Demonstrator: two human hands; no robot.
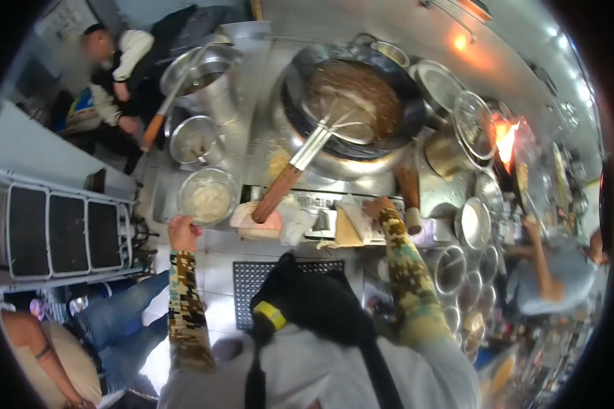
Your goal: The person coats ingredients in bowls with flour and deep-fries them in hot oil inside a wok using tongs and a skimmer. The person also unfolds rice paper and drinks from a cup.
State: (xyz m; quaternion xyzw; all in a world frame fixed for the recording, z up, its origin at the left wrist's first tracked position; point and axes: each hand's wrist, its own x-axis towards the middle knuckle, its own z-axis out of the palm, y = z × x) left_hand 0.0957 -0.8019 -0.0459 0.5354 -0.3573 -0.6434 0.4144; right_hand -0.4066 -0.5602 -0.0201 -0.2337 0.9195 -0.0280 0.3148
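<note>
Left hand (183, 232), at centre left of the frame, grips the near rim of a glass bowl (208, 196) of pale food resting on the surface, just left of the wok (351, 102). Further right, that wok already holds browned food with a long-handled strainer (307, 153) lying in it, so cooking looks well underway while the bowl remains full. Right hand (378, 206) rests at the stove's front edge, fingers curled; whether it holds anything I cannot tell.

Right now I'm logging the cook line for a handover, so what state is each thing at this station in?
Wok: full of brown food, a skimmer resting in it.
Skimmer: lying in the wok, wooden handle toward the person, not held.
Steel bowl: holds pale food, gripped at its rim.
Left hand: closed on the steel bowl's rim.
Right hand: resting on the stove's front edge, holding nothing visible.
Far burner: lit, with open flame.
</note>
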